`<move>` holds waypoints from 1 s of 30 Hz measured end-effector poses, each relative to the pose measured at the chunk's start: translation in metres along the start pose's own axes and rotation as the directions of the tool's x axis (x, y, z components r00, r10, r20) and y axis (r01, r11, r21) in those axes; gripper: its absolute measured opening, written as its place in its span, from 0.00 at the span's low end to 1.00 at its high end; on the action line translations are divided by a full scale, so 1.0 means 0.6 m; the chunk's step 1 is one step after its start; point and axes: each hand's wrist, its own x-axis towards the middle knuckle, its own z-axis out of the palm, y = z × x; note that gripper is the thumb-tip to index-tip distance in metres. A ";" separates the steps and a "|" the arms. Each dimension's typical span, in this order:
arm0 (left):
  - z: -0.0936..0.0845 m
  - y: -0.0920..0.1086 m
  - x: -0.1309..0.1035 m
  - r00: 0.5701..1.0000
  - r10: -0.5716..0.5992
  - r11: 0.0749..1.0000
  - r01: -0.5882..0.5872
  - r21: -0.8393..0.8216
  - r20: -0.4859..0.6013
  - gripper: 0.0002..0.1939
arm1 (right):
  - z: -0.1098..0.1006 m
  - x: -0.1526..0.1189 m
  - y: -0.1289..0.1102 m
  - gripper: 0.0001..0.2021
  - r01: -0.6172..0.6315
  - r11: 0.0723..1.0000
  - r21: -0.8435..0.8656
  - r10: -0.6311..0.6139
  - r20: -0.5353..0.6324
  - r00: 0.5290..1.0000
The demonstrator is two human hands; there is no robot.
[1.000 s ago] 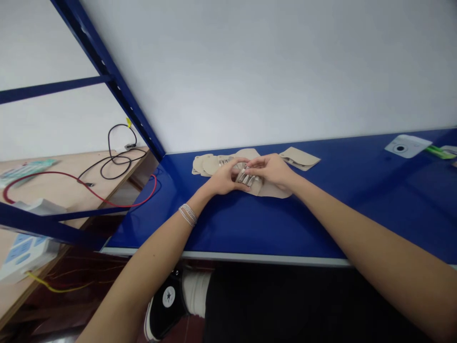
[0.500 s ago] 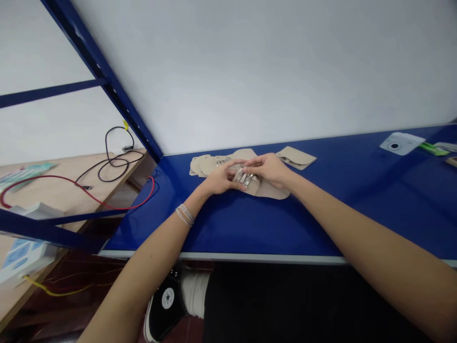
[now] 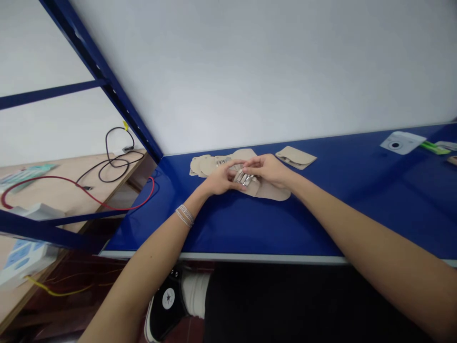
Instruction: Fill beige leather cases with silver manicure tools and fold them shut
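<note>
My left hand [image 3: 219, 181] curls round the left side of a flat beige pouch [image 3: 273, 191], thumb in front and fingers behind. Several shiny silver metal pieces [image 3: 244, 178] show side by side between my hands, against the pouch. My right hand [image 3: 269, 169] has its fingers bent together, with the fingertips at the upper end of these pieces; what exactly they pinch is partly hidden. Behind my left hand lie overlapping beige pouches [image 3: 207, 165], with more silver pieces [image 3: 222, 162] among them. To the right of my right hand lies another beige pouch [image 3: 296, 156], its mouth slightly gaping.
The blue tabletop [image 3: 228, 228] runs along a white wall, with a pale front edge. At its right end lie a white card with a camera picture [image 3: 402, 143] and a green item [image 3: 434, 148]. On the left are a blue frame post [image 3: 103, 76], a red cable [image 3: 117, 208] and a wooden table [image 3: 85, 171].
Both hands stay in nearly the same place at the pouch. The silver pieces between them have tilted very slightly; nothing else has visibly moved.
</note>
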 end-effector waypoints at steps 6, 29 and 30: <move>0.002 -0.003 -0.002 0.999 -0.018 1.000 0.019 -0.005 0.036 0.51 | 0.022 -0.013 -0.023 0.21 0.152 0.843 -0.517 -0.228 -0.087 0.970; 0.005 0.004 -0.001 0.996 -0.040 0.999 0.041 -0.012 0.074 0.51 | 0.023 -0.002 -0.002 0.19 0.125 0.932 -0.341 -0.204 -0.209 0.956; 0.005 0.004 -0.001 0.996 -0.041 0.999 0.043 -0.016 0.074 0.51 | 0.022 -0.001 0.000 0.19 0.124 0.941 -0.315 -0.200 -0.220 0.955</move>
